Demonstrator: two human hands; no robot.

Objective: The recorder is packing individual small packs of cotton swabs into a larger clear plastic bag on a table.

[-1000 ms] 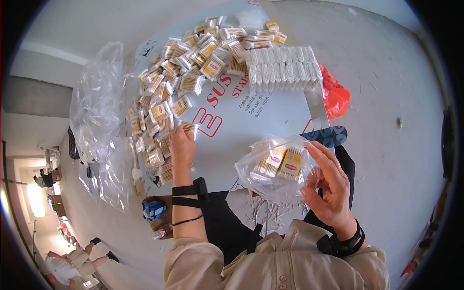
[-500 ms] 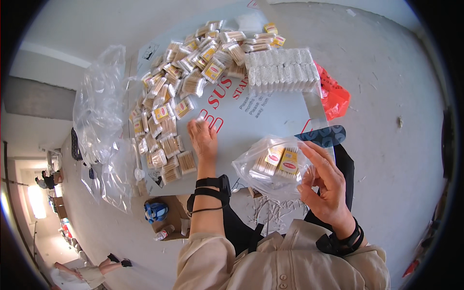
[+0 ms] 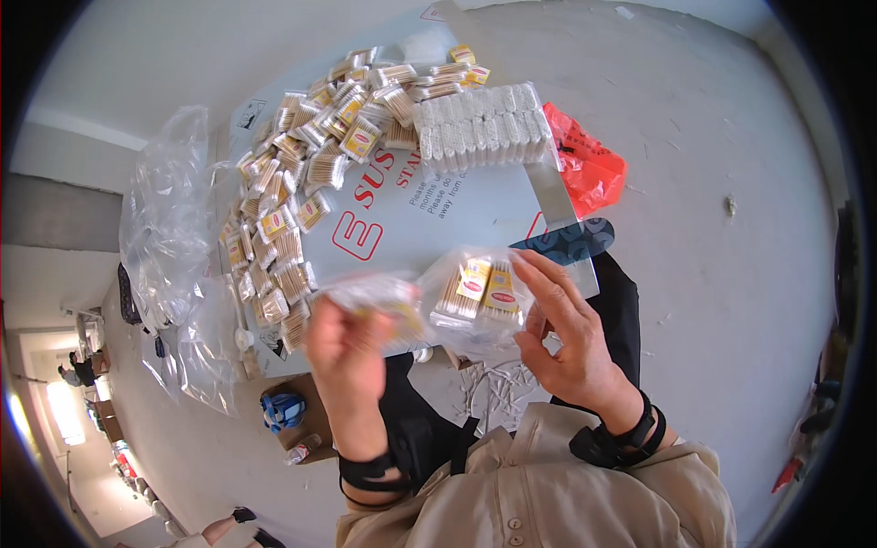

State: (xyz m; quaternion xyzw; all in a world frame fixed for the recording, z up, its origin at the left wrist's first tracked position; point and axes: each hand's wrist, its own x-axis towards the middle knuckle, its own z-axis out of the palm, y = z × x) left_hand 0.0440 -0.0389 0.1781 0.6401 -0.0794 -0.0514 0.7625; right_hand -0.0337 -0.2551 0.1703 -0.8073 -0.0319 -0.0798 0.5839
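My left hand [image 3: 352, 356] is closed on a small packet of cotton swabs [image 3: 388, 301], both smeared by motion, just left of the clear bag. With thumb and fingers, my right hand [image 3: 571, 329] grips the right edge of a clear plastic bag [image 3: 434, 320]. Inside that bag lie yellow-labelled packets of cotton swabs [image 3: 475, 283], side by side. A heap of similar swab packets [image 3: 301, 146] spreads over the left and far part of the grey printed tabletop [image 3: 365, 196].
A wrapped block of white bundles [image 3: 484, 128] stands at the far right of the table, beside a red plastic bag [image 3: 589, 169]. Large clear plastic sheeting [image 3: 169, 228] hangs at the left. Below the table are a cardboard box [image 3: 320, 416] and scattered white sticks [image 3: 493, 393].
My left hand has come from the table by the heap toward the clear bag, now with a swab packet in it. My right hand still holds the bag's edge. The whole view has shifted slightly.
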